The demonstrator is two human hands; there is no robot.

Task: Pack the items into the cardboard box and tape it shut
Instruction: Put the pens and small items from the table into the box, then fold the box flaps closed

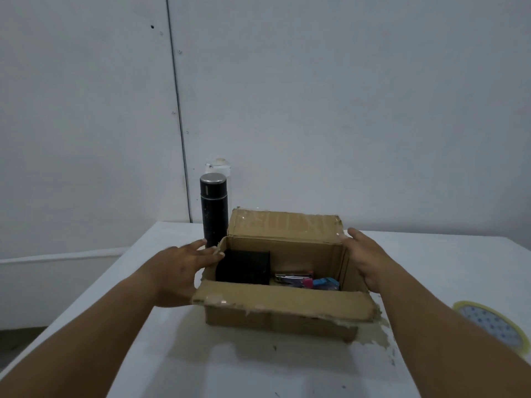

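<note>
Head view shows your cardboard box [283,308] sitting open on the white table [178,354], in the middle of it and a little toward the far edge. Inside, a black boxy item [243,267] fills the left part, and a cluster of small pink and blue items [309,281] lies at the right; what exactly they are is too small to tell. The box looks worn: its flap edges are ragged, with torn paper and old tape residue along the near flap and the upright far flap. Your left hand [179,271] lies spread flat against the left side flap, fingers extended, gripping nothing firmly. Your right hand [365,257] presses open-palmed against the right side flap. A black flask [213,209] stands upright just behind the box's left corner. A tape roll [495,326] lies flat on the table, well to the right.
</note>
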